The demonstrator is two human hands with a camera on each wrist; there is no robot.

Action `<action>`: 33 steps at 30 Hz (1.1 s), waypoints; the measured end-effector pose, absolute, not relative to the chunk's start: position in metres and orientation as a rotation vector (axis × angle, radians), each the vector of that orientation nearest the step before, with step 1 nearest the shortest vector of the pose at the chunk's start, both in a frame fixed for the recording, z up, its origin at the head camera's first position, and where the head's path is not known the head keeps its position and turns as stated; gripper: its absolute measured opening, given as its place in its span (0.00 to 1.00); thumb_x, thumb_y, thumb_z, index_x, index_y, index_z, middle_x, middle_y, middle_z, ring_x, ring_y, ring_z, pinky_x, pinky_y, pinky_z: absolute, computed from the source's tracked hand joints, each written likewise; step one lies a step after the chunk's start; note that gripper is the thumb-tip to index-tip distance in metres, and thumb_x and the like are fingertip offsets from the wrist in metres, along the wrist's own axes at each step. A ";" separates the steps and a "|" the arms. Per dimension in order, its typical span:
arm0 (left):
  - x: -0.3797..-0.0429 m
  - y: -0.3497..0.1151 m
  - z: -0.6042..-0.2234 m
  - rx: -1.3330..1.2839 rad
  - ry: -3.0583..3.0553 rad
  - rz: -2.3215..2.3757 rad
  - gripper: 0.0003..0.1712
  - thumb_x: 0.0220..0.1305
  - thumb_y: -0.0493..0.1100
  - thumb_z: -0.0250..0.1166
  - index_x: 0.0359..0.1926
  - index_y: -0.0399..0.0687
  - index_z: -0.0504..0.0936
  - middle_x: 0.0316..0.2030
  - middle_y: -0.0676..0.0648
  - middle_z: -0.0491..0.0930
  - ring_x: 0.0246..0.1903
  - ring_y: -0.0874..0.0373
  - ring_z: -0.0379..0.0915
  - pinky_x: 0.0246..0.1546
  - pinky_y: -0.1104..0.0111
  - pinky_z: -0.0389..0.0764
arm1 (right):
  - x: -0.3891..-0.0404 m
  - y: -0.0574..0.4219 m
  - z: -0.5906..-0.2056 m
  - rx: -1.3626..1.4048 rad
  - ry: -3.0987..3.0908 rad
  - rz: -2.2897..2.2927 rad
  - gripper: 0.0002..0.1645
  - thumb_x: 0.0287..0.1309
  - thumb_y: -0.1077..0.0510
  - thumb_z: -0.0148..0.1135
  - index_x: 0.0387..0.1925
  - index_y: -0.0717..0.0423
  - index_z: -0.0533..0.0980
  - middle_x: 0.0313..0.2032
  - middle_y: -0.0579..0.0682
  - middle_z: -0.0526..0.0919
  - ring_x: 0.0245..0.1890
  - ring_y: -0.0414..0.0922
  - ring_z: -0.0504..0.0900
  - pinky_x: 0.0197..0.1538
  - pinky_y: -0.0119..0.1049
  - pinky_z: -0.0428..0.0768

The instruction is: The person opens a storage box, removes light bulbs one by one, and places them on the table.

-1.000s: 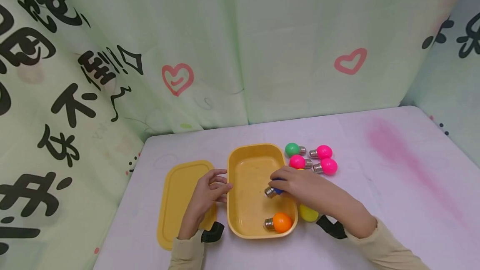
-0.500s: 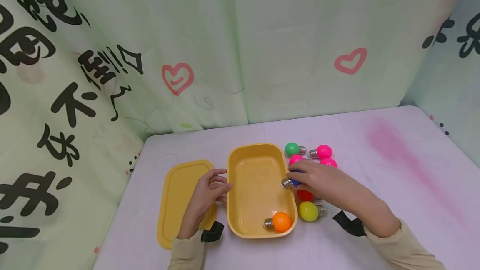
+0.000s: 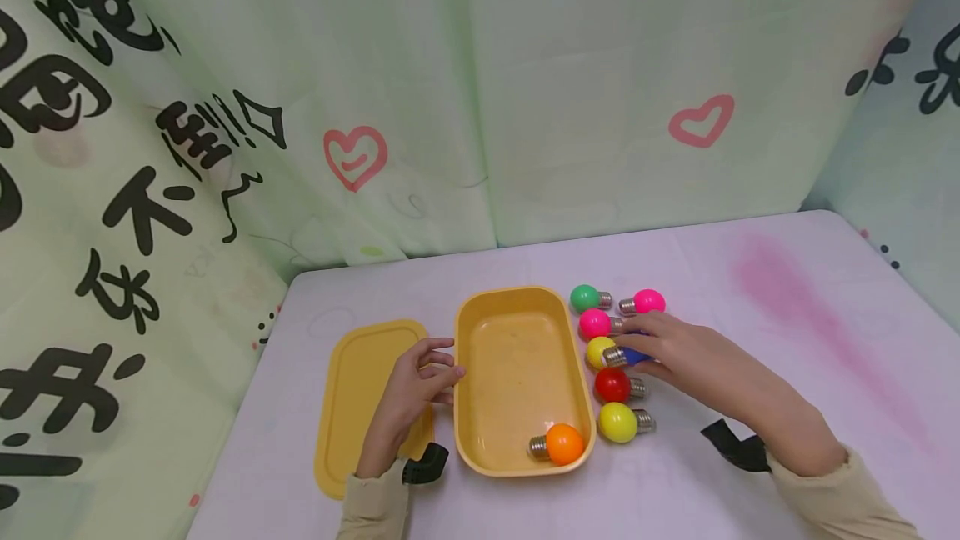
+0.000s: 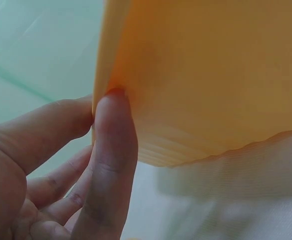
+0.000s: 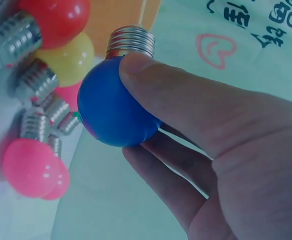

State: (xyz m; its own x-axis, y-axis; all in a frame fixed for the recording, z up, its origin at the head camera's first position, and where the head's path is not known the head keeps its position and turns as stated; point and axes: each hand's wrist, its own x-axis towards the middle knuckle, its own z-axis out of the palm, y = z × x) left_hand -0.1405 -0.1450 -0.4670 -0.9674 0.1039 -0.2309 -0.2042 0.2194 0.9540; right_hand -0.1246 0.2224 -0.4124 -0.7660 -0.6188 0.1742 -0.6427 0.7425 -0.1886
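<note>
My left hand [image 3: 415, 380] pinches the left rim of the yellow plastic box [image 3: 517, 382] between thumb and fingers, seen closely in the left wrist view. An orange light bulb [image 3: 564, 444] lies inside the box at its near right corner. Right of the box, my right hand [image 3: 678, 350] holds a blue light bulb [image 5: 106, 105] by its round part, metal screw base pointing left. It hovers over a row of bulbs: green [image 3: 584, 299], pink [image 3: 594, 323], yellow [image 3: 599, 352], red [image 3: 612, 385] and another yellow one [image 3: 617, 422].
A flat yellow lid [image 3: 367, 415] lies left of the box, partly under the left forearm. Another pink bulb [image 3: 648, 301] rests behind the right hand, which hides a neighbouring one in the head view. A printed curtain [image 3: 570, 107] stands behind the lilac-covered table [image 3: 795, 340].
My right hand has carried the blue bulb rightward, from above the box interior to over the bulbs beside it. The red and yellow bulbs have come into sight. My left hand stays put.
</note>
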 end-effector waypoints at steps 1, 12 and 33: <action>-0.141 -0.145 -0.467 -0.095 2.249 1.819 0.28 0.62 0.38 0.70 0.62 0.42 0.74 0.42 0.42 0.78 0.28 0.55 0.79 0.30 0.64 0.87 | -0.125 0.225 -0.414 1.020 -2.837 0.358 0.22 0.51 0.56 0.75 0.50 0.51 0.83 0.53 0.51 0.81 0.54 0.51 0.80 0.47 0.44 0.86; -0.142 -0.145 -0.470 -0.102 2.258 1.809 0.29 0.62 0.38 0.70 0.63 0.41 0.73 0.42 0.43 0.78 0.27 0.55 0.79 0.30 0.64 0.87 | -0.124 0.240 -0.425 0.899 -2.979 0.318 0.23 0.47 0.57 0.78 0.48 0.53 0.83 0.49 0.53 0.82 0.51 0.53 0.80 0.45 0.46 0.86; -0.141 -0.145 -0.467 -0.102 2.258 1.804 0.28 0.62 0.39 0.70 0.63 0.42 0.73 0.42 0.42 0.78 0.27 0.55 0.79 0.30 0.65 0.87 | -0.125 0.244 -0.442 0.812 -3.082 0.319 0.24 0.44 0.58 0.79 0.46 0.55 0.83 0.46 0.55 0.83 0.50 0.56 0.80 0.47 0.49 0.85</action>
State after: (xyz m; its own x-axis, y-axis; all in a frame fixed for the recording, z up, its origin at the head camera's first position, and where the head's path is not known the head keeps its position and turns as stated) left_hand -0.1406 -0.1450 -0.4672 -0.9666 0.1001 -0.2361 -0.2081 0.2317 0.9503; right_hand -0.1253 0.2444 -0.4422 -0.8696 -0.4937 -0.0085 -0.4815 0.8517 -0.2068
